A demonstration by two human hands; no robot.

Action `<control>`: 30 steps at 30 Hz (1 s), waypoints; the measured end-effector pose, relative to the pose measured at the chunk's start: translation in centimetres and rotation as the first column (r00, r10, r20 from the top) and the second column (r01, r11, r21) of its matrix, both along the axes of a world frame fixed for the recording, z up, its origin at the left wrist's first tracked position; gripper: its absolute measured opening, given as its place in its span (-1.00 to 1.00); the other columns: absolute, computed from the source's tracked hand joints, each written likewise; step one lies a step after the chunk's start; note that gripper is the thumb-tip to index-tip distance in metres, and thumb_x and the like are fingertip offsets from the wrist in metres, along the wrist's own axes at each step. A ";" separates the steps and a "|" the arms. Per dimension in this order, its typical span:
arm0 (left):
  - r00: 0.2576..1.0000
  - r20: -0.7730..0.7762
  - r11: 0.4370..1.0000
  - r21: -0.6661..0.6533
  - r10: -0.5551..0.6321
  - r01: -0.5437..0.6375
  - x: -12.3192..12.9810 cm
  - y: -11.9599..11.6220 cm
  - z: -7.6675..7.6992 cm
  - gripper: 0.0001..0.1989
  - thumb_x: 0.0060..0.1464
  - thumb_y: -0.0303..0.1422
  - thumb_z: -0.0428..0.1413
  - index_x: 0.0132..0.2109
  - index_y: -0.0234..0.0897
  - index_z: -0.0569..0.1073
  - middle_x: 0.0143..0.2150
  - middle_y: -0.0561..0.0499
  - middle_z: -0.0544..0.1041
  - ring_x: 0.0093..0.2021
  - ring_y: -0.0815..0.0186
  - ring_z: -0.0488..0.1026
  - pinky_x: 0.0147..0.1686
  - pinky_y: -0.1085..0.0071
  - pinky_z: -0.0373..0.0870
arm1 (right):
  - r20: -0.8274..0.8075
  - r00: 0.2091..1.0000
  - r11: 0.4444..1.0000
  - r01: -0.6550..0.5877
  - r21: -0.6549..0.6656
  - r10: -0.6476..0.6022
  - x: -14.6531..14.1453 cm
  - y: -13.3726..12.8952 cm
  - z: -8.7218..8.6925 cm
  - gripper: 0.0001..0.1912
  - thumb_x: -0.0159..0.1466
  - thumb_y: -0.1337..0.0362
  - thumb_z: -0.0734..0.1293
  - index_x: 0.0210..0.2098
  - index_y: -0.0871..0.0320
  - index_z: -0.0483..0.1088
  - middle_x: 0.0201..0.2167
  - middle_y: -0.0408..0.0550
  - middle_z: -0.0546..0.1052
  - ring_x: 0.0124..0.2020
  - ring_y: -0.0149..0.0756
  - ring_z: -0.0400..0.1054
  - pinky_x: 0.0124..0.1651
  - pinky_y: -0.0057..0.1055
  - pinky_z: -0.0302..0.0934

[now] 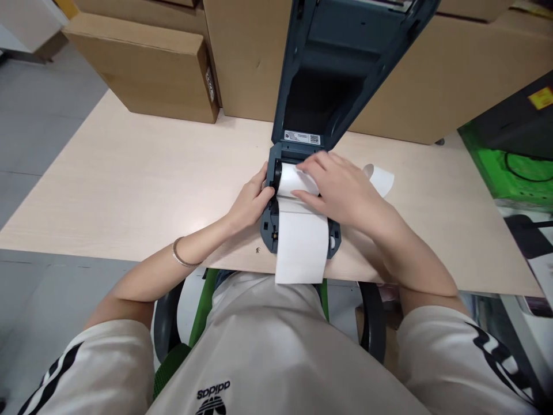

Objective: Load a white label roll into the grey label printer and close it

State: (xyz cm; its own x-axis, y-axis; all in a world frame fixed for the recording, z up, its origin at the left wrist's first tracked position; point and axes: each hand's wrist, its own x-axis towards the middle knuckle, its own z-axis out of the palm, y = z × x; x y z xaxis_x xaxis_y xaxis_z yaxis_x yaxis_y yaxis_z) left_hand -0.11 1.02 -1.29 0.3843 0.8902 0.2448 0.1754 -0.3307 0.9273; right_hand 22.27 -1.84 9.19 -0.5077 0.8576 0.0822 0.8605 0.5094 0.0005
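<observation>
A dark blue-grey label printer (268,230) stands on the table with its large lid (337,55) raised. Inside it lies a roll of white labels (289,180), and a white strip (302,248) runs from it over the printer's front and past the table edge. My left hand (251,199) grips the printer's left side, thumb on the rim and fingers along the outer wall. Above the roll, my right hand (334,187) has thumb and fingers apart, the fingertips at the paper. Whether they press on it is hard to tell.
A curled white paper piece (381,180) lies right of the printer, behind my right forearm. Cardboard boxes (142,69) line the table's back edge. A green item with a black cable (514,178) is beyond the right edge. The table's front edge (242,266) is close to my body.
</observation>
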 end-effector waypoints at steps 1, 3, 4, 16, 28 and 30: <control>1.000 0.007 1.000 0.009 -0.004 0.004 0.0 0.0 0.0 -0.24 0.25 -0.31 0.02 0.57 -0.25 0.34 0.57 -0.11 0.50 0.44 -0.07 0.54 0.44 0.09 0.48 | -0.018 1.000 1.000 -0.019 -0.010 0.019 0.1 -1.4 0.1 -0.52 0.58 0.08 0.33 0.27 0.33 0.54 0.21 0.35 0.63 0.20 0.23 0.56 0.19 0.10 0.51; 1.000 0.023 0.999 0.030 -0.016 0.015 0.0 0.1 -0.1 -0.25 0.24 -0.31 0.03 0.57 -0.22 0.35 0.58 -0.08 0.49 0.48 -0.07 0.51 0.49 0.08 0.44 | -0.052 0.994 0.995 -0.099 -0.015 0.098 0.2 -4.2 -0.2 -0.41 0.64 0.00 0.23 0.33 0.38 0.52 0.29 0.36 0.62 0.23 0.19 0.59 0.20 0.07 0.55; 0.999 0.029 0.999 0.036 -0.019 0.018 0.0 0.1 -0.1 -0.25 0.25 -0.31 0.03 0.56 -0.22 0.36 0.59 -0.08 0.48 0.50 -0.07 0.50 0.51 0.08 0.43 | -0.065 0.988 0.990 -0.144 -0.008 0.143 0.3 -5.6 -0.6 -0.36 0.66 -0.04 0.20 0.37 0.40 0.50 0.34 0.37 0.61 0.28 0.18 0.58 0.24 0.05 0.56; 0.997 0.069 1.000 -0.007 -0.018 0.019 -0.3 0.7 -1.5 -0.23 0.26 -0.23 0.09 0.59 -0.23 0.32 0.67 -0.14 0.34 0.66 -0.08 0.29 0.69 -0.03 0.19 | -0.096 0.949 0.952 -0.293 0.087 0.301 1.3 -10.6 -4.5 -0.03 0.64 -0.28 0.08 0.53 0.52 0.32 0.58 0.43 0.34 0.63 0.30 0.22 0.55 0.17 0.34; 0.984 0.179 0.997 -0.076 0.024 -0.010 -0.2 1.2 -3.2 -0.29 0.41 0.06 0.13 0.55 -0.10 0.37 0.66 -0.12 0.35 0.68 -0.10 0.22 0.70 -0.08 0.10 | -0.079 0.917 0.920 -0.393 -0.015 0.390 1.4 -10.6 0.4 -0.28 0.63 -0.13 0.26 0.37 0.43 0.51 0.41 0.41 0.55 0.42 0.28 0.49 0.30 0.10 0.53; 0.964 0.264 0.998 -0.061 -0.016 0.033 0.5 1.2 -2.7 -0.29 0.44 0.16 0.10 0.52 -0.10 0.42 0.61 -0.11 0.42 0.65 -0.12 0.29 0.69 -0.08 0.14 | -0.182 0.937 0.955 -0.287 0.079 0.297 2.3 -8.9 2.0 -0.54 0.63 -0.02 0.30 0.16 0.23 0.61 0.17 0.24 0.71 0.21 0.09 0.61 0.19 0.02 0.56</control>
